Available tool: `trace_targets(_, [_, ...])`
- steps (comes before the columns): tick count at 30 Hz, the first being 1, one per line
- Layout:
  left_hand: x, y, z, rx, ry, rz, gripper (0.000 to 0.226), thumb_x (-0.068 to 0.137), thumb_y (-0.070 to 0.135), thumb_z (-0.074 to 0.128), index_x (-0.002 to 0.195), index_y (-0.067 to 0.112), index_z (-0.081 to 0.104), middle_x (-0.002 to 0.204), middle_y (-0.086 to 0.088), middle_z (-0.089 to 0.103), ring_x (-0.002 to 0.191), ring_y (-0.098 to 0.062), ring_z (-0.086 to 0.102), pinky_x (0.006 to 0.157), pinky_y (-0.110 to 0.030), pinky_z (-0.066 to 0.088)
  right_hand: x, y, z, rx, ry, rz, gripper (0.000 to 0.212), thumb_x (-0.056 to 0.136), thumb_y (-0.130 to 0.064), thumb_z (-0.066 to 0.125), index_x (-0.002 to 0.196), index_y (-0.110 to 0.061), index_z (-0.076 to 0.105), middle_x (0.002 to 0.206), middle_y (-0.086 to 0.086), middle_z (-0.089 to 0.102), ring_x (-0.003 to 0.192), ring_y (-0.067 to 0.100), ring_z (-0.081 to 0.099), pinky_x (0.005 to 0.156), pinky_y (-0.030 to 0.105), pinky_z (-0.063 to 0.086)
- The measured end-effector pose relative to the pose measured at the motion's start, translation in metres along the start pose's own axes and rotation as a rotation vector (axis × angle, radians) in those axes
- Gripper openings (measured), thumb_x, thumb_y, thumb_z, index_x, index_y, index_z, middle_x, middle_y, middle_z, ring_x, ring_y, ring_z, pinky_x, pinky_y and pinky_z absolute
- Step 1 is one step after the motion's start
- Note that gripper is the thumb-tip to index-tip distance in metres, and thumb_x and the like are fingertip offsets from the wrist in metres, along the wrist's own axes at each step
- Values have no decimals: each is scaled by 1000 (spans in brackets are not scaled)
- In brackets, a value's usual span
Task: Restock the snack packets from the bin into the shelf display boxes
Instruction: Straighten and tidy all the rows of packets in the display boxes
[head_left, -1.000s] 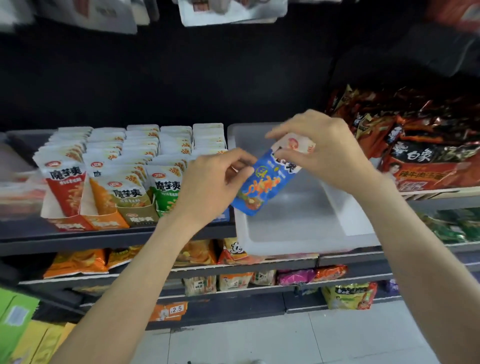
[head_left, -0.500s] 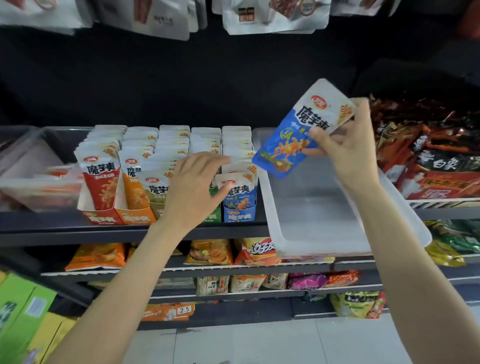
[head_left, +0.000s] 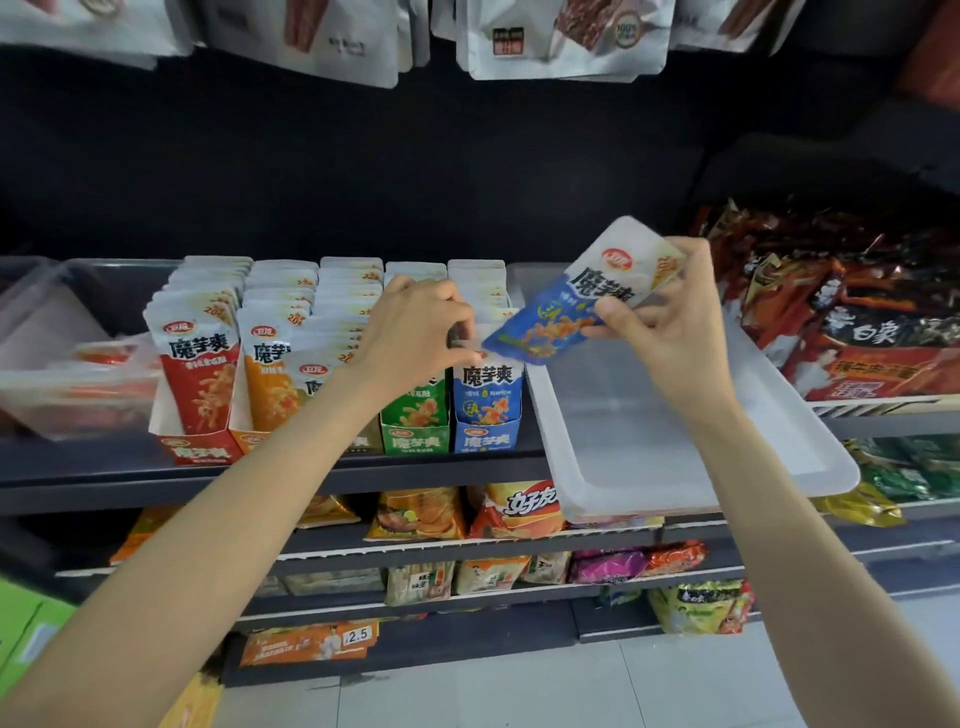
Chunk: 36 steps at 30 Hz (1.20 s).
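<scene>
Placement check | right hand (head_left: 670, 332) grip clamped on blue-and-white foil snack packet (head_left: 576, 304), pinched at mid-edge, packet tilted, lower corner aimed at blue cardboard display box (head_left: 485, 415) | left hand (head_left: 415, 332) grip pinching front packets, apparently parting a slot | white plastic bin (head_left: 691, 488) on shelf, looks emptied.

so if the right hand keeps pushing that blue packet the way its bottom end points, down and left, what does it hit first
Most likely the front packets in the blue display box, where the left hand pinches the packet tops. The blue packet in the right hand has its lower corner right above them, though depth is uncertain.
</scene>
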<state>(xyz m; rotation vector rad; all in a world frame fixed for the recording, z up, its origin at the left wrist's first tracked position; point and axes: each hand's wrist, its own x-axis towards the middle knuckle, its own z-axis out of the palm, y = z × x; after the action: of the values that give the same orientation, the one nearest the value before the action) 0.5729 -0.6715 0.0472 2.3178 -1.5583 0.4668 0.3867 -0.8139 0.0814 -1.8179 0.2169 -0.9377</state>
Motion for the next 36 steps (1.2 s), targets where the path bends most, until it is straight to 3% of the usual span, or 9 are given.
trace_targets(5, [5, 1, 0, -1, -12, 19, 15, 77, 29, 70, 72, 22, 57, 81, 9, 45, 80, -12, 41, 75, -28, 17, -19, 19, 31, -253, -173, 106, 43, 86, -4, 66, 97, -34, 36, 88, -9, 66, 74, 13, 72, 68, 41, 60])
trace_targets(8, [2, 0, 0, -37, 17, 24, 22, 76, 23, 71, 69, 23, 50, 78, 9, 42, 78, -12, 37, 72, -27, 14, -22, 28, 45, -428, -197, 74, 39, 88, -12, 65, 104, -29, 35, 96, 2, 70, 81, 20, 70, 70, 46, 58])
trace_targets(10, [-1, -4, 3, -66, 30, 26, 13, 75, 22, 72, 78, 20, 60, 86, 6, 52, 87, -18, 47, 75, -28, 19, -23, 31, 48, -443, -190, 66, 34, 88, -12, 65, 109, -22, 39, 103, 7, 70, 84, 22, 70, 70, 46, 57])
trace_targets(14, [-26, 4, 6, -82, 196, -3, 32, 75, 21, 71, 106, 17, 61, 113, -3, 57, 108, -23, 50, 91, -34, 36, -22, 34, 50, -488, -206, 71, 31, 89, -14, 64, 111, -15, 42, 101, 6, 70, 83, 22, 69, 71, 47, 57])
trace_targets(17, [-64, 21, 12, -261, 427, -44, 20, 83, 15, 59, 102, 9, 56, 97, -5, 59, 87, -14, 55, 77, -26, 48, -17, 34, 50, -481, -208, 88, 32, 90, -14, 63, 107, -23, 38, 100, 5, 70, 82, 19, 70, 71, 46, 58])
trace_targets(20, [-90, 36, 30, -397, 401, -177, 24, 84, 16, 65, 103, 7, 54, 95, -3, 60, 73, -6, 58, 58, -21, 52, -15, 31, 51, -451, -204, 90, 34, 90, -14, 64, 105, -25, 35, 102, 5, 70, 83, 15, 70, 71, 44, 58])
trace_targets(24, [-87, 46, 53, -436, 359, -325, 41, 80, 16, 75, 112, 7, 51, 102, -5, 64, 76, -11, 66, 57, -25, 55, -16, 29, 56, -449, -234, 62, 33, 89, -13, 64, 110, -16, 39, 105, 6, 69, 85, 17, 70, 71, 42, 59])
trace_targets(32, [-62, 50, 72, -231, 334, -305, 56, 59, 14, 89, 104, -1, 58, 75, -12, 67, 58, -27, 66, 44, -25, 47, -12, 34, 48, -485, -236, 43, 34, 89, -11, 64, 115, -10, 42, 104, 7, 69, 88, 22, 69, 74, 39, 59])
trace_targets(36, [-56, 49, 73, -93, 314, -269, 66, 50, 21, 93, 103, 3, 57, 70, -10, 66, 53, -25, 64, 39, -23, 44, -11, 39, 41, -482, -252, 91, 36, 88, -10, 65, 105, -21, 35, 101, 7, 70, 85, 20, 71, 72, 43, 58])
